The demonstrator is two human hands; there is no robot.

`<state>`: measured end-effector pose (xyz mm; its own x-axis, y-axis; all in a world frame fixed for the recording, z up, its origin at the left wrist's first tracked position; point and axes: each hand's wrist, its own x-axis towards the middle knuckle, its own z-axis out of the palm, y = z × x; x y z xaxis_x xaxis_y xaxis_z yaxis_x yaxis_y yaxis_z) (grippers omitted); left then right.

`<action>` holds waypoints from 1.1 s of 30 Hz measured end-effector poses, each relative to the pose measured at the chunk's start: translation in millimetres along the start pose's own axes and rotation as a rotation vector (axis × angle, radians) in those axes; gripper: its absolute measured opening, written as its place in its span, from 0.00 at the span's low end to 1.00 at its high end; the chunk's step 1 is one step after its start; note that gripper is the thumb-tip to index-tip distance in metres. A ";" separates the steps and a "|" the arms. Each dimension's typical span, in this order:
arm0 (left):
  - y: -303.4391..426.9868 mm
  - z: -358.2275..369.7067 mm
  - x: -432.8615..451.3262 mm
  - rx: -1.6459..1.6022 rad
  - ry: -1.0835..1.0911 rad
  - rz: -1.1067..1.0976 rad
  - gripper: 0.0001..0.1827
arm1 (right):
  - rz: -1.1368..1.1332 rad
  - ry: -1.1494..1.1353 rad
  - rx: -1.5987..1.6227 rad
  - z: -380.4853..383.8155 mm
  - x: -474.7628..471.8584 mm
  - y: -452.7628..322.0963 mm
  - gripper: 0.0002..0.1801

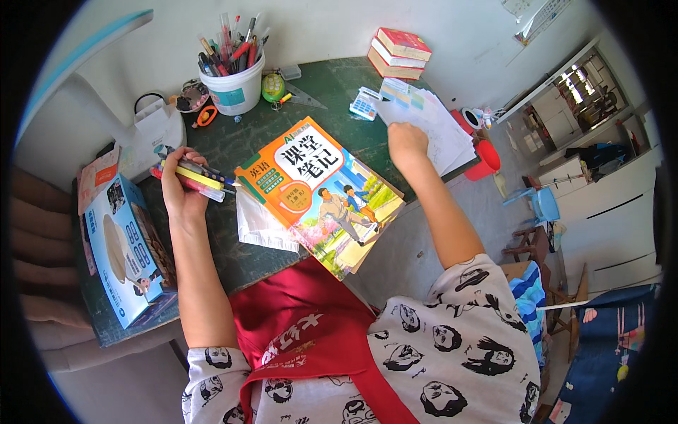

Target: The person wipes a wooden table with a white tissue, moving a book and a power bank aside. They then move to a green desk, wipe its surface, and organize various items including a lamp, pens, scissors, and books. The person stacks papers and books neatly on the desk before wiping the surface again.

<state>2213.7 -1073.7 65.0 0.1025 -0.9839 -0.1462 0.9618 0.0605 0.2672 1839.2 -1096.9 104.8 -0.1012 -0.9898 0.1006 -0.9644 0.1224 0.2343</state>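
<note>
My left hand [184,183] grips a bundle of pens and markers [198,175], among them a yellow one and a red one, over the left part of the green desk. My right hand [407,140] is curled at the near left edge of some loose papers [437,124]; whether its fingers pinch a sheet cannot be told. Between the hands an orange-covered book [320,196] lies on the desk, its lower corner past the front edge. White crumpled paper [262,225] sticks out from under its left side. A small blue and white calculator-like item [364,104] lies beyond my right hand.
A white bucket [233,87] full of pens stands at the back, with a green round trinket [273,87] and a set square [304,96] beside it. Stacked thick books [400,52] stand back right. A blue box [124,249] and a lamp [153,135] occupy the left; a red bin [483,160] is right.
</note>
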 end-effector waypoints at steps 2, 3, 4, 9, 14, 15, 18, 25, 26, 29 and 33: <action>-2.6 1.8 -2.5 0.002 0.002 -0.016 0.04 | 0.000 0.059 -0.016 -6.7 3.4 15.5 0.12; -3.3 2.8 -2.4 0.000 -0.003 -0.021 0.04 | -0.004 0.117 0.057 -13.5 2.0 24.8 0.10; -2.3 2.2 -3.2 -0.004 -0.008 -0.027 0.04 | -0.054 0.178 0.136 -17.5 1.5 35.9 0.09; 1.2 1.9 -3.8 -0.011 0.002 -0.022 0.05 | -0.325 0.308 0.429 -58.2 -24.6 69.9 0.09; -1.4 4.1 -2.9 -0.018 -0.014 -0.036 0.06 | -0.332 0.227 0.618 -119.0 -79.3 94.1 0.11; -2.8 4.2 -2.5 -0.031 -0.016 -0.045 0.06 | -0.245 0.198 0.694 -137.7 -93.1 93.6 0.12; 4.4 -0.5 -4.5 -0.027 0.000 -0.016 0.06 | -0.214 0.403 0.786 -158.5 -119.7 85.1 0.13; 7.0 -4.5 2.4 -0.002 0.023 0.038 0.06 | -0.842 0.015 0.917 -108.3 -124.8 54.0 0.28; 8.4 -4.8 1.8 -0.010 0.015 0.014 0.06 | -0.956 -0.121 0.908 -81.3 -117.4 50.1 0.28; 9.5 -5.5 1.7 -0.005 0.047 0.026 0.06 | -1.096 -0.595 0.876 -46.0 -105.4 48.6 0.24; 17.0 -5.5 -0.3 -0.026 0.023 0.035 0.06 | -0.862 -0.262 1.145 -29.9 -36.1 54.7 0.17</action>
<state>2231.5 -1071.4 64.3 0.1418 -0.9770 -0.1592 0.9637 0.0995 0.2476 1797.3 -1052.3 142.8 0.6777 -0.7246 0.1249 -0.3980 -0.5043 -0.7664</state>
